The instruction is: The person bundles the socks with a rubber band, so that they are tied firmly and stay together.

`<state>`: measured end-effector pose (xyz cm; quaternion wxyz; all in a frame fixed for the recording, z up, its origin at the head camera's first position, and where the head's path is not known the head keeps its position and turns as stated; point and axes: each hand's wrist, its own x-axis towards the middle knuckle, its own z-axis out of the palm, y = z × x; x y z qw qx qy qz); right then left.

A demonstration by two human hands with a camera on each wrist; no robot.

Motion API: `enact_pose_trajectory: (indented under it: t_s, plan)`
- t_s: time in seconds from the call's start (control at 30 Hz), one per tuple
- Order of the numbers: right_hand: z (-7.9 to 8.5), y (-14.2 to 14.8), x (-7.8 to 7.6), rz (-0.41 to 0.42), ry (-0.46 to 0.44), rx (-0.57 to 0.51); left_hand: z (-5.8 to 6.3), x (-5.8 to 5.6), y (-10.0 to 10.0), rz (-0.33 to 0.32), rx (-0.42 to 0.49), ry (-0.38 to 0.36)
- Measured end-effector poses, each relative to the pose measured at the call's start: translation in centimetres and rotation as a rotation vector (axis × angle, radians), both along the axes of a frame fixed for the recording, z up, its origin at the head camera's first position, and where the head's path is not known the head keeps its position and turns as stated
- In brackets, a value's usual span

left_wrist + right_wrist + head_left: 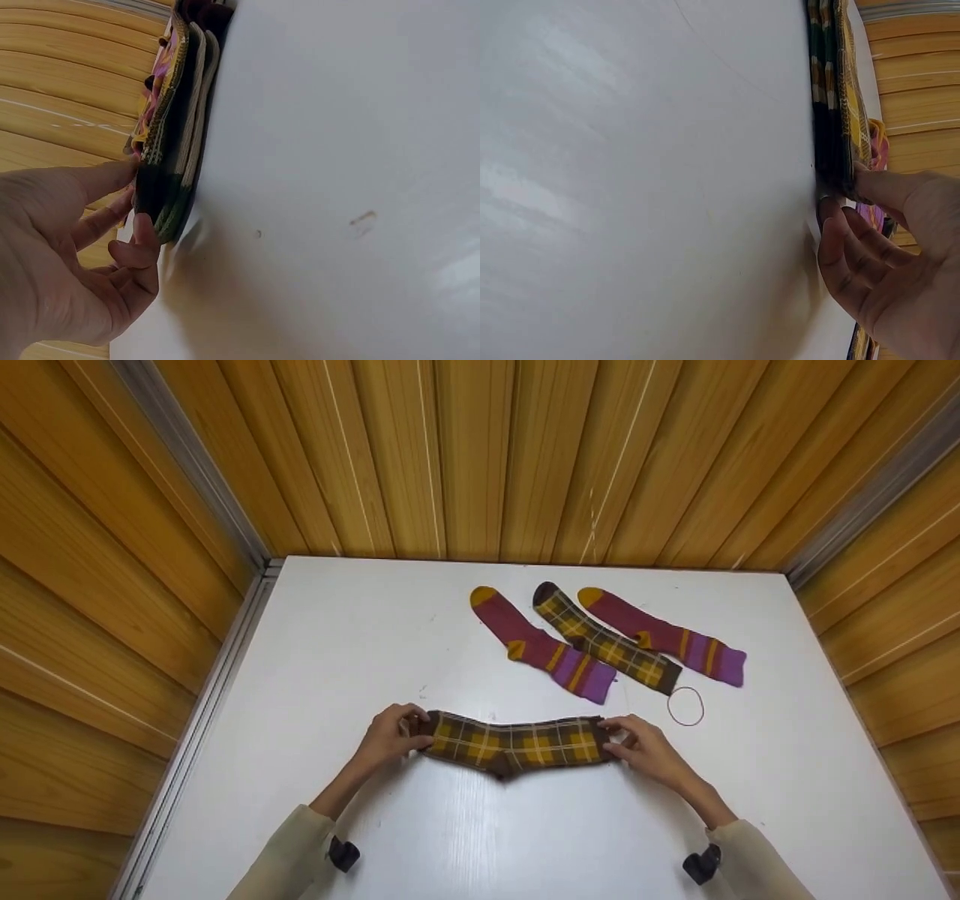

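Note:
A brown and yellow plaid sock [517,744] lies stretched sideways at the middle of the table, its heel pointing toward the person. My left hand [391,735] pinches its dark left end. At the dark right end, my right hand [646,748] has it between thumb and fingers. From the left wrist, the sock [176,127] shows edge-on as stacked layers, with thumb and fingers at its end. Seen from the right wrist, the thumb is against the sock [832,135] and the fingers curl by its lower edge; part of the contact is hidden.
Beyond the hands lie a red and purple sock [525,637], another plaid sock [611,645] and a second red and purple sock [675,637]. A thin red rubber band [703,709] sits near them. Wood-patterned walls [480,457] border the white table [315,645].

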<state>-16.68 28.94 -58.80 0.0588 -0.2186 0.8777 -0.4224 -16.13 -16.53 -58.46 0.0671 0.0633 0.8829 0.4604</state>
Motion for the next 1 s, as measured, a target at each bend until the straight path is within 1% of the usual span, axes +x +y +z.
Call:
enact_pose_trajectory:
  t_s: [0.1, 0.23, 0.33, 0.43, 0.47, 0.6, 0.7, 0.8, 0.87, 1.0]
  plan:
    - [-0.2, 0.0, 0.0, 0.01, 0.002, -0.017, -0.2, -0.1, 0.0, -0.013, -0.031, 0.019]
    - [-0.5, 0.1, 0.0, 0.054, 0.059, -0.083, -0.2, -0.3, 0.0, -0.031, -0.083, 0.037]
    - [-0.6, 0.1, 0.0, 0.059, 0.076, -0.088, -0.1, -0.7, 0.1, -0.042, -0.116, 0.023]
    - [-0.5, 0.1, 0.1, 0.03, 0.055, -0.044, 0.2, -1.1, 0.2, -0.058, -0.157, -0.009]
    - [-0.4, 0.1, 0.2, 0.018, 0.029, -0.02, 0.3, -1.3, 0.2, -0.065, -0.173, -0.022]
    - [0.4, 0.5, 0.2, 0.024, -0.042, 0.022, 1.4, -2.3, 0.3, -0.111, -0.247, -0.051]
    - [1.1, 1.2, 0.0, 0.037, -0.1, -0.008, 2.6, -3.4, 0.5, -0.15, -0.284, -0.041]
    - [1.7, 2.1, -0.3, 0.002, -0.125, -0.041, 3.8, -5.0, 0.9, -0.174, -0.274, -0.022]
    - [2.0, 2.8, -0.7, -0.056, -0.108, -0.042, 4.4, -6.4, 1.4, -0.197, -0.229, 0.002]
    - [2.2, 4.4, -1.5, -0.217, -0.08, -0.022, 5.0, -9.5, 3.1, -0.26, -0.09, 0.044]
